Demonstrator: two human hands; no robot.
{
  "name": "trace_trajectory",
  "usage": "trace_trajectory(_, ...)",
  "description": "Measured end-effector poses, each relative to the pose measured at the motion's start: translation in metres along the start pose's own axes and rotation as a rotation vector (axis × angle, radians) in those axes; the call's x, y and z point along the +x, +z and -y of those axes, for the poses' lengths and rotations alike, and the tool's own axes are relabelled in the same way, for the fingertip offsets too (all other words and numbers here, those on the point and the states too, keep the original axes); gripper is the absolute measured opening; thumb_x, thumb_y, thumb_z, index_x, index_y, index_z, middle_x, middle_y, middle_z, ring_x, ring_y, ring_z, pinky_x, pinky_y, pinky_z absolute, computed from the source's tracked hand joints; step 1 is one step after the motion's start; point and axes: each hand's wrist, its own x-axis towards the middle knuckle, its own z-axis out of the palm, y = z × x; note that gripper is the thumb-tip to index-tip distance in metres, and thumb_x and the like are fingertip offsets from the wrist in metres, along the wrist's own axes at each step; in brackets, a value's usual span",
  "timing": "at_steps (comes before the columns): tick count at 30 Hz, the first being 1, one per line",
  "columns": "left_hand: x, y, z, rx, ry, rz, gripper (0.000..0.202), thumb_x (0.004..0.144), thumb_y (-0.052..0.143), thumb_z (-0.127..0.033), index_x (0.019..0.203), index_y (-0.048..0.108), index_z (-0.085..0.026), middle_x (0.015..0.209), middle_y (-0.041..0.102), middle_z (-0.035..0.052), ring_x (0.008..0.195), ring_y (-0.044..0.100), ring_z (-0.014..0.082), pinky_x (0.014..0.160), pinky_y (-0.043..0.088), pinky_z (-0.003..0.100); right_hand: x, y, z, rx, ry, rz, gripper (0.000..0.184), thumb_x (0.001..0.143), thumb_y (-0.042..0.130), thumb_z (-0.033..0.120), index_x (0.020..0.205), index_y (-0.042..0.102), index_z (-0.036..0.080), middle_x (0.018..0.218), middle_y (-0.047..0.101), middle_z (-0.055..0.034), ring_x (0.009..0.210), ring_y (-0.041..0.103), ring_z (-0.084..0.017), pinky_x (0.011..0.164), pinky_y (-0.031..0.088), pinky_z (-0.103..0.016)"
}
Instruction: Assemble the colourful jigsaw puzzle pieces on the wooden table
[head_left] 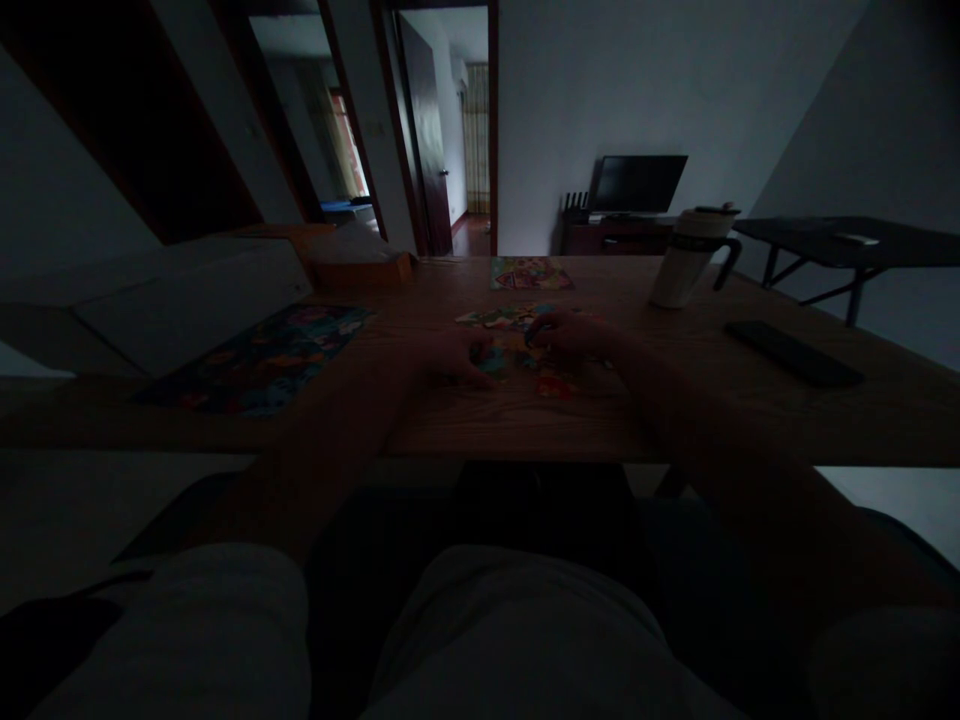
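I have the left hand (457,355) loosely parted, the right hand's (571,332) grip too dark to tell, over colourful pieces (516,350) near the table's (480,437) front edge; handling them seemingly calls for a light touch.

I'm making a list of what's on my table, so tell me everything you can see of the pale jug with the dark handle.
The tall, pale, roughly cylindrical jug has a dark band near its top, a dark curved handle on its right side and a dark lid with a small knob. Its material is unclear in dim light. It seems to stand upright on the brown wooden table, beyond the right hand, and no hand touches it.
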Motion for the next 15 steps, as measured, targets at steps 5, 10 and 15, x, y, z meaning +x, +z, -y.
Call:
trace_trajectory(5,0.000,-0.002,0.008,0.049,0.026,0.057,0.061,0.060,0.089,-0.054,0.109,0.068,-0.025,0.099,0.068,0.0030,0.081,0.060,0.0199,0.066,0.042,0.026,0.002,0.008,0.004,-0.039,0.019,-0.088,0.020,0.095,0.066,0.025,0.110,0.079,0.020,0.091,0.077,-0.0069,0.068,0.067,-0.016,0.061,0.052,-0.024)
trace_trajectory(10,0.000,-0.003,0.010,0.067,0.038,0.090,0.053,0.061,0.087,-0.055,0.098,0.066,-0.024,0.097,0.068,0.0033,0.083,0.061,0.0206,0.068,0.043,0.027,0.001,0.017,0.015,-0.085,0.026,-0.133,0.020,0.094,0.067,0.025,0.108,0.079,0.017,0.083,0.076,-0.0074,0.067,0.067,-0.017,0.061,0.051,-0.025)
trace_trajectory(15,-0.005,-0.007,0.001,0.035,-0.011,0.054,0.054,0.050,0.092,-0.050,0.091,0.068,-0.023,0.094,0.069,0.0024,0.083,0.062,0.0212,0.068,0.043,0.027,0.002,0.024,0.016,-0.124,-0.109,-0.062,0.016,0.091,0.070,0.023,0.103,0.080,0.017,0.091,0.077,-0.0073,0.076,0.069,-0.017,0.067,0.049,-0.023)
